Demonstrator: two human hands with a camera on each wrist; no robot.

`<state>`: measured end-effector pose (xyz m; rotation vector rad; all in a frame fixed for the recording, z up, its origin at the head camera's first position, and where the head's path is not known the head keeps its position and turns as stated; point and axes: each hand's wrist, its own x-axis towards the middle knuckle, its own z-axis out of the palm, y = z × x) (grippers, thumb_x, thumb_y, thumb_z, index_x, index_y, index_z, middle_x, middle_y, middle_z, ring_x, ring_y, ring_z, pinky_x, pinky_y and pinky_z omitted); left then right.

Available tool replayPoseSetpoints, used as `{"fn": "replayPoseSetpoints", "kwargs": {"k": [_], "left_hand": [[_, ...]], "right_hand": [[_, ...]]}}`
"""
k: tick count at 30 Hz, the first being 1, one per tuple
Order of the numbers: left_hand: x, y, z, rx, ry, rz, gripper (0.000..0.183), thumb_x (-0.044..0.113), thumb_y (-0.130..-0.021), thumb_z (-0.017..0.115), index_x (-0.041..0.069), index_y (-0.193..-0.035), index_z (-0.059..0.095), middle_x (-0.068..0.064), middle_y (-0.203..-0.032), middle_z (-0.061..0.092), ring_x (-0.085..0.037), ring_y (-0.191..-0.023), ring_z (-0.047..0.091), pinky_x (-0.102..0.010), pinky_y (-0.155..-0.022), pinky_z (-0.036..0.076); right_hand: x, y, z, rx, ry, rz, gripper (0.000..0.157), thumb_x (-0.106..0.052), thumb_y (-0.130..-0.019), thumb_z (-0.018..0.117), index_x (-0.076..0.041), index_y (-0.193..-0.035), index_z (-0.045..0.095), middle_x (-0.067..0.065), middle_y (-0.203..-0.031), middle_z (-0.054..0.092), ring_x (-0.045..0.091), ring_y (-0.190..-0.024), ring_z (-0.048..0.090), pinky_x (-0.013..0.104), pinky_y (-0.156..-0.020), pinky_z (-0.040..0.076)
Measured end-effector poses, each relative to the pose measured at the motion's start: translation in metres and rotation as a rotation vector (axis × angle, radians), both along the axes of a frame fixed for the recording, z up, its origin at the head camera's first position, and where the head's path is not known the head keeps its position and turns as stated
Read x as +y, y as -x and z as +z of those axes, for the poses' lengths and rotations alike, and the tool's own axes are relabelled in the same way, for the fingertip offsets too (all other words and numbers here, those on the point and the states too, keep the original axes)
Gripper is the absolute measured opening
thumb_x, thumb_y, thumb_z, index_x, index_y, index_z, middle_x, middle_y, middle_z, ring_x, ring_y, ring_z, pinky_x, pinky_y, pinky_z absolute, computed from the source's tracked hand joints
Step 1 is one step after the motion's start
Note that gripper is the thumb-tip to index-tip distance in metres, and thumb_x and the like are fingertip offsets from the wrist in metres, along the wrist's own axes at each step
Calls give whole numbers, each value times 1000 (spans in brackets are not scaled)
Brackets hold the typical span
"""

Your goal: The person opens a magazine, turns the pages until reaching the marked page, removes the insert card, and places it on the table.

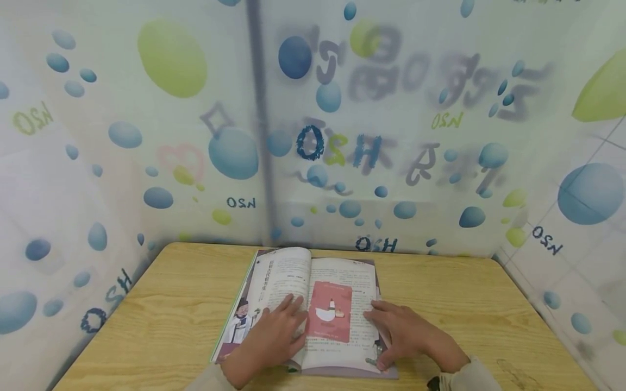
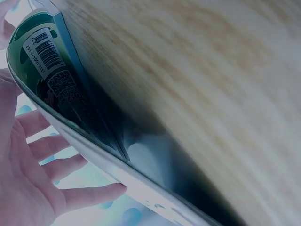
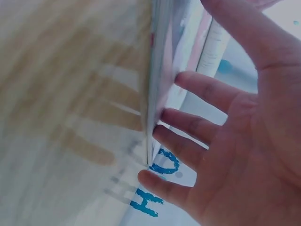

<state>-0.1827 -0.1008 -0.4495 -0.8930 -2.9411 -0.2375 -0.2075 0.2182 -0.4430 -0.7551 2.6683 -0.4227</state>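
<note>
An open magazine (image 1: pixel 337 355) lies on the table, its left-hand pages bowed up near the spine. A pink-red rectangle (image 1: pixel 325 326) with a small white and red picture shows on the right-hand page; it looks like a card. My left hand (image 1: pixel 271 332) rests on the left-hand page with fingers spread toward the spine. My right hand (image 1: pixel 408 332) touches the right-hand page's outer edge, fingers extended and thumb near the bottom corner. In the left wrist view, a green cover with a barcode label (image 2: pixel 45 52) curls beside the left hand (image 2: pixel 33 174).
The wooden table (image 1: pixel 464 293) extends on both sides of the magazine. Pale curtain-like walls (image 1: pixel 195 119) with blue and green drops and lettering stand close behind and at the sides. Light sleeves (image 1: pixel 471 374) cover the forearms, with a dark band at the right wrist.
</note>
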Motion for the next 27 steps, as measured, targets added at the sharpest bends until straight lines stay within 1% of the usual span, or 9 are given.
{"fn": "replayPoseSetpoints", "kwargs": {"k": [3,6,9,12,14,17,21,24,27], "left_hand": [[0,1,-1,-12,-8,2,42,37,-93,63,12,-127,67,-13,-146,52,-39,-136,45,-71,-84,47],[0,1,-2,-14,-15,3,42,37,-93,63,12,-126,67,-14,-145,52,-39,-135,46,-71,-84,47],[-1,1,-2,-3,-24,1,41,36,-92,64,12,-125,67,-14,-144,53,-39,-134,47,-71,-82,48],[-1,2,-3,3,-34,-2,40,35,-92,64,11,-125,68,-14,-143,53,-40,-134,47,-71,-81,49],[-1,2,-4,-2,-39,-4,40,35,-93,64,11,-125,68,-14,-143,53,-40,-134,47,-71,-81,49],[-1,2,-6,-14,-45,-6,40,34,-93,63,11,-125,67,-15,-144,53,-41,-134,47,-72,-81,48],[0,2,-7,-8,-47,-17,40,34,-93,63,11,-125,67,-15,-143,53,-41,-133,47,-71,-81,49],[0,3,-6,12,-45,-27,39,34,-93,63,11,-124,68,-16,-142,54,-41,-132,48,-70,-80,50],[0,3,-4,22,-40,-29,39,33,-93,64,10,-124,68,-17,-142,54,-42,-132,49,-69,-80,50]], "right_hand": [[-2,2,3,15,-14,3,85,-63,-74,77,-14,-140,57,14,-149,47,36,-139,40,69,-106,30],[-10,6,7,59,-21,-26,77,-58,-81,73,-9,-137,59,12,-143,55,33,-135,46,68,-104,31],[-22,13,9,95,-5,-81,79,-54,-83,74,-6,-141,54,12,-141,56,32,-133,49,63,-105,34],[-32,22,5,112,31,-117,83,-52,-84,74,-7,-148,46,13,-148,50,34,-137,44,61,-109,32],[-39,28,1,111,46,-124,86,-53,-84,74,-10,-151,42,12,-151,47,34,-139,42,60,-111,31],[-48,34,-5,104,57,-125,93,-57,-80,76,-12,-152,40,11,-152,45,35,-140,40,61,-111,30],[-58,40,-10,93,36,-150,103,-64,-73,78,-15,-154,38,11,-152,44,35,-140,39,59,-111,33],[-63,42,-10,105,17,-159,105,-63,-70,80,-15,-154,38,11,-152,44,35,-140,39,58,-111,33],[-66,42,-8,118,20,-153,102,-58,-70,83,-13,-152,42,12,-149,47,35,-138,40,58,-112,31]]}}
